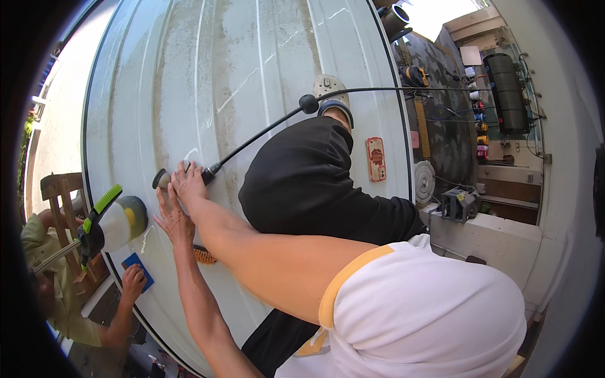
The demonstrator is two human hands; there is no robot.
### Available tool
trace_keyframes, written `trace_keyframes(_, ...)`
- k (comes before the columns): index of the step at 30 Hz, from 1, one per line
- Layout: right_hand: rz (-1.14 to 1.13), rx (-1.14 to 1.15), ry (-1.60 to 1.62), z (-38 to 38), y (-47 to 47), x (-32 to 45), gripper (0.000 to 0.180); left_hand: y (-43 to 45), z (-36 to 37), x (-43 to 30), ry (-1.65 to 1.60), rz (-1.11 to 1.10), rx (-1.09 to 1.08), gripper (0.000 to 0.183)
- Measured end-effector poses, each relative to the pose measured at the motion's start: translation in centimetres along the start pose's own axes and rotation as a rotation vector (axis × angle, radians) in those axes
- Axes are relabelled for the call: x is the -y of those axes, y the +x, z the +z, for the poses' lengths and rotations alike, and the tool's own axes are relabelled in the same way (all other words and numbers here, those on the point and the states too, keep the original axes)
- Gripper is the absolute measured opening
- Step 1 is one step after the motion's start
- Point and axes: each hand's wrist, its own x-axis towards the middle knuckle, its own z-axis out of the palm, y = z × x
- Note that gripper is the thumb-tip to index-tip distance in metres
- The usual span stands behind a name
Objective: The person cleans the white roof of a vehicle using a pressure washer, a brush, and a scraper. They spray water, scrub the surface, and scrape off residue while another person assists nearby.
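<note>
My right hand [190, 182] rests over the end of a black rod or hose [264, 132], close to its metal fitting [214, 168]. A round, black-rimmed piece [162, 179] shows past my fingertips; the part between is covered by my hand. My left hand [177, 222] lies just below, fingers apart, with its fingertips close to that round piece. I cannot tell whether they touch it. A black ball [309, 104] sits along the rod. Under my forearms is an orange-bristled brush [204, 256], partly hidden, on the white ribbed metal roof [236, 56].
Beside my leg lies a phone in a red-edged case [376, 159]. A co-worker's hand [133, 279] presses a blue pad [142, 271] at the roof's edge. A green-bristled brush head [108, 198] on a pole overlaps a pale container [118, 224]. A dark tank [508, 93] stands far right.
</note>
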Motion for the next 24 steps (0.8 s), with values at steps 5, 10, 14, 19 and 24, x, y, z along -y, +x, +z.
trace_keyframes(5, -0.096, 0.115, -0.158, -2.6, 0.2, 0.5, 0.077, 1.7, -0.6, 0.2, 0.080, -0.144, 0.127, 0.106)
trace_keyframes(10, -0.156, 0.709, -0.129, -11.5, 1.5, -1.4, 0.068, 1.2, -0.1, -1.9, -0.021, -0.172, 0.158, 0.103)
trace_keyframes(14, -0.469, 0.333, -0.341, -22.6, -0.8, -5.5, 0.051, 0.5, -0.5, -2.4, -0.061, -0.169, 0.124, 0.098)
trace_keyframes(19, -0.685, -0.430, 0.068, -28.2, -2.8, -19.2, 0.058, -0.2, 0.7, -1.7, -0.052, -0.190, 0.080, 0.096)
trace_keyframes(24, 0.299, -0.604, 0.103, -17.1, -20.5, -44.6, 0.047, 0.7, 0.9, -2.4, -0.092, -0.176, 0.081, 0.094)
